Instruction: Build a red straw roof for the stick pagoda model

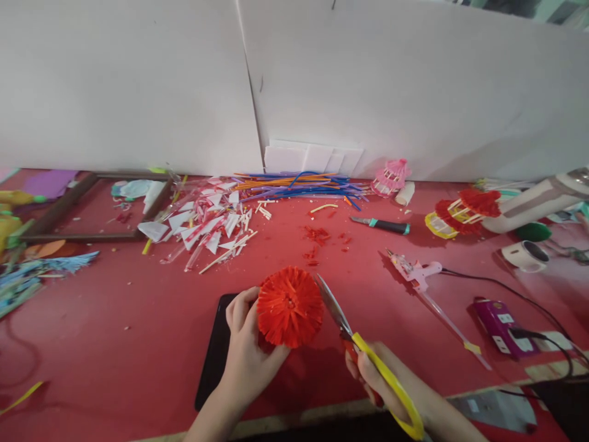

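Observation:
My left hand [251, 344] is closed around the edge of a round red piece of pipe cleaners [291, 307], whose strands fan out from a middle point. What lies under this disc is hidden. In my right hand [377, 374] is a pair of scissors [338, 307] with a yellow handle and a red one. The blades point up and left, close to the disc's right edge. Red clippings [316, 235] lie on the red table [151, 319] beyond the disc. A black phone-like slab [215, 350] lies partly under my left hand.
At the back lie pipe cleaners [299, 184] and white-and-red wrapped pieces [202, 221]. To the right are a utility knife [381, 226], a pink glue gun [416, 273] with a cord, a purple power strip [504, 328], a cup [524, 255] and a red-and-yellow model [462, 212]. A brown frame [83, 236] lies left.

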The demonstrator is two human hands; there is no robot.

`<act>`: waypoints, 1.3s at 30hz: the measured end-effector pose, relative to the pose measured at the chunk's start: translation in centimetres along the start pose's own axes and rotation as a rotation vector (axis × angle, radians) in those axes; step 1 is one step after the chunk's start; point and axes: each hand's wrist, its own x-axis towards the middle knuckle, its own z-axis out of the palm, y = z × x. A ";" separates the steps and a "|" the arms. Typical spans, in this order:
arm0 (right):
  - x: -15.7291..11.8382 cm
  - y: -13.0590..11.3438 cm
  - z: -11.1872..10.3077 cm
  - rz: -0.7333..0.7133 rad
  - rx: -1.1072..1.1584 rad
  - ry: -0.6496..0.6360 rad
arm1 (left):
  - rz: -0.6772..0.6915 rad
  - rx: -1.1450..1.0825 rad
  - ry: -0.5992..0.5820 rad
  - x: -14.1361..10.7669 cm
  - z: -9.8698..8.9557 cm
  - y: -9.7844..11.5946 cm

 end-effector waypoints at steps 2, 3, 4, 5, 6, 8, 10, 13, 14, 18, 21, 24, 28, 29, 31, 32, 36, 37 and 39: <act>-0.3 0.1 -0.2 0.001 0.027 -0.062 | 0.035 -0.020 -0.028 0.2 -0.3 -0.4; -0.4 0.1 -0.3 0.001 0.041 -0.077 | 0.047 -0.029 -0.041 0.3 -0.4 -0.5; -0.5 0.2 -0.3 0.000 0.054 -0.090 | 0.052 -0.038 -0.054 0.4 -0.6 -0.6; -0.6 0.2 -0.3 -0.004 0.067 -0.093 | 0.050 -0.047 -0.067 0.4 -0.8 -0.7; -0.6 0.2 -0.3 -0.012 0.077 -0.092 | 0.047 -0.058 -0.081 0.4 -1.0 -0.7; -0.6 0.1 -0.3 -0.034 0.089 -0.080 | 0.049 -0.086 -0.107 0.4 -1.2 -0.6; -0.6 -0.1 -0.3 -0.045 0.082 -0.060 | 0.053 -0.120 -0.124 0.3 -1.2 -0.4; -0.4 -0.3 -0.2 -0.033 0.039 -0.033 | 0.045 -0.151 -0.120 0.1 -0.9 -0.3; -0.4 -0.4 -0.2 -0.033 0.023 -0.028 | 0.043 -0.148 -0.112 0.0 -0.8 -0.4; -0.1 -0.2 0.1 -0.058 -0.014 -0.009 | 0.052 -0.115 -0.104 -0.1 -0.6 -0.7; 0.0 0.1 0.4 -0.036 0.011 -0.004 | 0.061 -0.096 -0.111 -0.1 -0.6 -0.8; 0.1 0.4 0.6 -0.001 0.028 0.028 | 0.078 -0.103 -0.100 0.1 -0.6 -0.6; 0.6 0.5 0.5 0.041 0.031 0.034 | 0.116 -0.121 -0.084 0.5 -0.9 -0.1; 0.7 0.6 0.5 0.030 0.023 0.027 | 0.117 -0.117 -0.085 0.6 -1.0 -0.1; 0.8 0.6 0.4 -0.006 0.000 0.028 | 0.107 -0.091 -0.086 0.8 -1.3 -0.2; 0.7 0.5 0.3 -0.017 -0.007 0.038 | 0.100 -0.074 -0.083 1.0 -1.4 -0.3; 0.1 0.2 0.5 -0.045 0.002 0.068 | 0.124 -0.050 -0.116 1.6 -1.6 -1.1; -0.1 0.1 0.5 -0.066 0.004 0.053 | 0.140 -0.054 -0.128 1.8 -1.6 -1.3; -0.3 -0.1 0.5 -0.110 0.006 0.018 | 0.164 -0.063 -0.151 1.9 -1.5 -1.5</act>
